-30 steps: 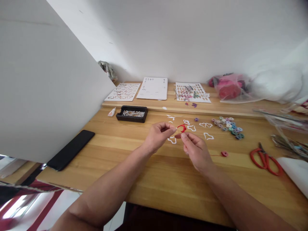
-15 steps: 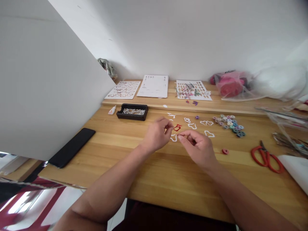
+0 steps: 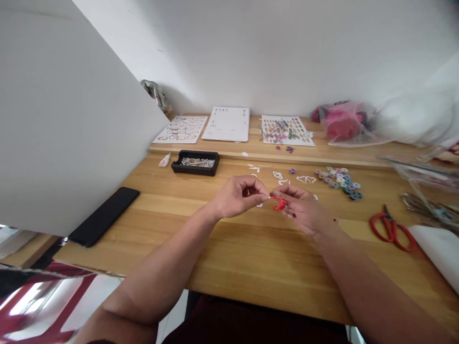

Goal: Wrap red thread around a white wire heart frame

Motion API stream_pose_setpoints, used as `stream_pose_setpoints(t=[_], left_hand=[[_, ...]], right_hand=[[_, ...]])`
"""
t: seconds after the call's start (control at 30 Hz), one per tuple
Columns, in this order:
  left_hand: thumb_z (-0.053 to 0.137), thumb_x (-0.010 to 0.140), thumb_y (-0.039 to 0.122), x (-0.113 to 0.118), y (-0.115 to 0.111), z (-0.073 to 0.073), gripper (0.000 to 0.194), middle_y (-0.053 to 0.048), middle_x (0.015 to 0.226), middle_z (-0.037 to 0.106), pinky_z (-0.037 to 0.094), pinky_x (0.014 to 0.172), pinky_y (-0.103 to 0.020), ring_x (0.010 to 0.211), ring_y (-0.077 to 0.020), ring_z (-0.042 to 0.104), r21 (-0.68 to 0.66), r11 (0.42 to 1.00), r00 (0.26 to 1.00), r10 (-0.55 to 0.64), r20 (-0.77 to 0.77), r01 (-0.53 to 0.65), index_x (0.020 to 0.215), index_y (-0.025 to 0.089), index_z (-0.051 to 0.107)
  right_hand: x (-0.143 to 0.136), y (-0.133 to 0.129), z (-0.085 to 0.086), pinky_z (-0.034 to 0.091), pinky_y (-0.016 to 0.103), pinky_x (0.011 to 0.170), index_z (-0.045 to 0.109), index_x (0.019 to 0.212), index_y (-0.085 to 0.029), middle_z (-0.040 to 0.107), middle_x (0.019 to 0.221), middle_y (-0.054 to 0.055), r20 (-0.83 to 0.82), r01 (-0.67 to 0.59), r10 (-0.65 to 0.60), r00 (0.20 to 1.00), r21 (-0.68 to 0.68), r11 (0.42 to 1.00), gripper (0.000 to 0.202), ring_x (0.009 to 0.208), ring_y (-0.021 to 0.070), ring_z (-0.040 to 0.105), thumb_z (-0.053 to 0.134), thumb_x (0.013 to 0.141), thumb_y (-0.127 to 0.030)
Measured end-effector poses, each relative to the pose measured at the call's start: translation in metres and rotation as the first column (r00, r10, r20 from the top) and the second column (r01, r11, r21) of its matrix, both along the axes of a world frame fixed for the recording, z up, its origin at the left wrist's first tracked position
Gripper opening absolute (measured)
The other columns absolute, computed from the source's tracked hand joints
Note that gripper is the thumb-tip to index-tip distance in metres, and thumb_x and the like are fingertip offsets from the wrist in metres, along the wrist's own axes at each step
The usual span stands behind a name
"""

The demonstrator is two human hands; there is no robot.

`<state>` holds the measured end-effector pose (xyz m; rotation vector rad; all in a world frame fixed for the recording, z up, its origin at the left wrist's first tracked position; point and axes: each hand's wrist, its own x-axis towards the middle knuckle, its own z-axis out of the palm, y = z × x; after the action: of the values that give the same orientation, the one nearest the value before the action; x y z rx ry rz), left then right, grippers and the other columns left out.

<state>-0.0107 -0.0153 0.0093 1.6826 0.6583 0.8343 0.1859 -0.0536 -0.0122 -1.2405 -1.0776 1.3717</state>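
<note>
Between both hands, above the table, hangs a small red piece that looks wrapped in thread [image 3: 278, 206], with a curved loop and a thin stem. My left hand [image 3: 239, 196] pinches its left tip, where a bit of white shows, between thumb and index finger. The fingers of my right hand [image 3: 304, 206] close around its right end; the fingertips are partly hidden. White curved cutouts [image 3: 306, 179] lie on the table behind the hands, some covered by them. A small red spool [image 3: 335, 220] peeks out beside my right wrist.
Colourful thread bobbins [image 3: 339, 179] cluster at the back right. Red-handled scissors [image 3: 392, 230] lie farther right. On the left are a black tray [image 3: 175, 168] of small beads, a glue bottle [image 3: 164, 160] and a black phone [image 3: 103, 216]. Printed sheets [image 3: 226, 125] rest on the raised ledge [image 3: 258, 154].
The red piece, lying on the table between the hands earlier, is now lifted and held by both hands. The hands have come closer together, and my right wrist now covers most of the red spool.
</note>
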Motion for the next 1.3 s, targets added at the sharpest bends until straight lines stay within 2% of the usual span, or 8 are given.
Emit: stream_pose_setpoints(t=[0.17,0.3,0.5,0.6,0.77,1.0,1.2,1.3], left_hand=[[0.07,0.079,0.032,0.003,0.007,-0.005,0.021,0.0,0.065,0.058,0.033,0.051,-0.02,0.054,-0.0063,0.044,0.031,0.978,0.978,0.206,0.021,-0.206,0.078,0.011,0.064],[0.065,0.079,0.021,0.004,0.01,-0.011,0.009,0.0,0.067,0.061,0.037,0.054,-0.02,0.057,-0.0075,0.046,0.251,0.892,0.915,0.4,-0.052,-0.375,0.075,0.013,0.065],[0.059,0.078,0.008,0.001,0.007,-0.015,0.01,-0.001,0.076,0.062,0.041,0.063,-0.022,0.068,-0.01,0.053,0.541,0.825,0.928,0.314,-0.199,-0.163,0.075,0.015,0.066],[0.061,0.079,0.01,0.001,0.003,-0.01,0.008,-0.001,0.074,0.063,0.041,0.063,-0.022,0.067,-0.0096,0.054,0.463,0.886,0.961,0.159,-0.228,-0.036,0.077,0.014,0.067],[0.069,0.08,0.025,0.001,-0.001,-0.002,0.014,-0.002,0.069,0.062,0.037,0.054,-0.02,0.057,-0.0071,0.047,0.15,0.988,0.995,-0.004,-0.099,0.019,0.078,0.011,0.067],[0.074,0.077,0.036,0.003,0.006,-0.008,0.026,-0.002,0.068,0.062,0.038,0.055,-0.021,0.058,-0.008,0.052,-0.079,0.993,0.989,0.102,0.106,-0.093,0.079,0.012,0.065],[0.068,0.079,0.025,0.006,0.011,-0.013,0.012,-0.001,0.068,0.064,0.04,0.055,-0.021,0.058,-0.0082,0.051,0.166,0.912,0.925,0.379,0.002,-0.374,0.076,0.013,0.066],[0.064,0.079,0.014,0.004,0.009,-0.015,0.005,-0.001,0.07,0.062,0.04,0.058,-0.021,0.061,-0.0089,0.05,0.435,0.827,0.902,0.426,-0.074,-0.356,0.075,0.014,0.066]], right_hand=[[-0.015,-0.009,-0.005,0.017,0.021,0.041,0.062,0.075,-0.02,0.04,0.051,-0.009,-0.032,-0.093,0.09,0.995,-0.095,0.991,0.03,0.042,0.004,0.025,0.08,0.067,-0.042],[-0.023,-0.018,-0.002,0.023,0.023,0.044,0.061,0.072,-0.019,0.039,0.051,-0.007,0.186,-0.148,0.133,0.974,0.069,0.987,0.027,0.046,0.0065,0.03,0.069,0.081,-0.043],[-0.013,-0.019,0.009,0.028,0.025,0.05,0.067,0.075,-0.019,0.048,0.058,-0.004,0.472,-0.04,-0.174,0.864,0.409,0.912,0.017,0.053,0.0083,0.036,0.065,0.086,-0.031],[-0.004,-0.012,0.009,0.027,0.025,0.05,0.068,0.075,-0.019,0.045,0.055,-0.004,0.456,0.037,-0.271,0.848,0.459,0.888,0.014,0.052,0.0085,0.035,0.066,0.084,-0.03],[0.004,0.0,0.004,0.024,0.025,0.047,0.067,0.072,-0.019,0.044,0.055,-0.005,0.258,0.08,-0.167,0.952,0.315,0.946,0.019,0.05,0.0075,0.032,0.072,0.078,-0.037],[-0.01,-0.005,-0.005,0.018,0.022,0.041,0.063,0.074,-0.02,0.049,0.057,-0.006,-0.032,0.043,-0.044,0.999,-0.016,0.999,0.028,0.041,0.004,0.028,0.081,0.064,-0.039],[-0.026,-0.02,-0.004,0.025,0.023,0.045,0.063,0.073,-0.019,0.043,0.051,-0.006,0.216,-0.1,0.071,0.974,0.129,0.987,0.025,0.046,0.007,0.033,0.068,0.082,-0.041],[-0.025,-0.024,0.002,0.028,0.024,0.05,0.064,0.073,-0.018,0.048,0.057,-0.004,0.386,-0.097,-0.022,0.922,0.285,0.954,0.022,0.052,0.0081,0.036,0.064,0.086,-0.036]])
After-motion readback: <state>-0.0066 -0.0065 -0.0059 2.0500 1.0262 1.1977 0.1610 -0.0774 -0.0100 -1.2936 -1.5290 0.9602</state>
